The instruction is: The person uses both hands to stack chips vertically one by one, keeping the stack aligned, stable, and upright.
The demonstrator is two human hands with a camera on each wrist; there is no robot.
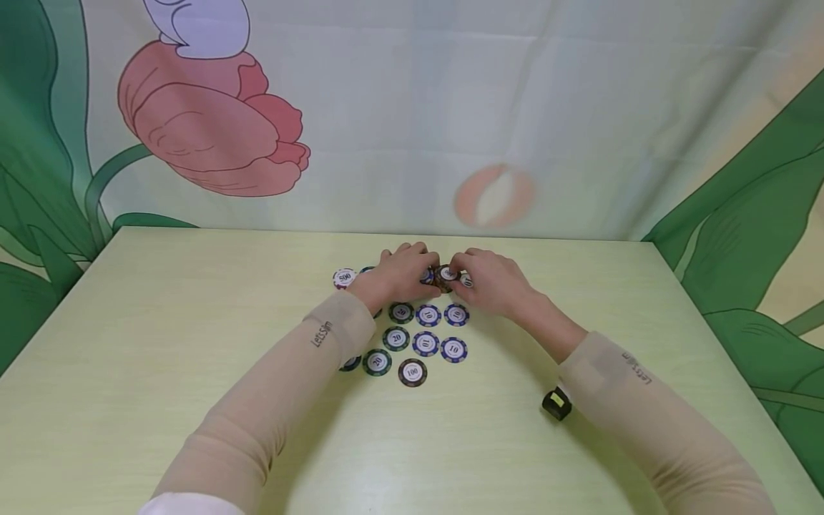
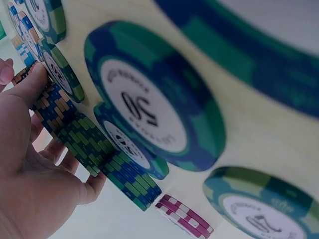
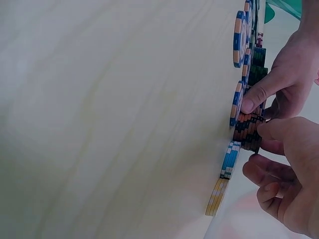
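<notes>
At the far side of the table, both hands meet at a short stack of dark brown poker chips [image 1: 445,274]. My left hand [image 1: 402,275] holds the stack from the left, its thumb in front and its fingers behind the row. Blue-and-orange [image 2: 55,104], green [image 2: 87,142] and blue-green [image 2: 132,181] stacks stand beside that hand. With thumb and index finger, my right hand [image 1: 489,282] pinches at the top of the brown stack [image 3: 246,130]. Light blue [image 3: 230,160] and yellow [image 3: 216,196] stacks lie past it on the right.
Several single chips lie flat in rows nearer me, including a brown 100 chip [image 1: 413,373] at the front. A small black block [image 1: 556,404] with a yellow-green face sits by the right sleeve. A printed curtain [image 1: 386,143] hangs behind the table [image 1: 193,300].
</notes>
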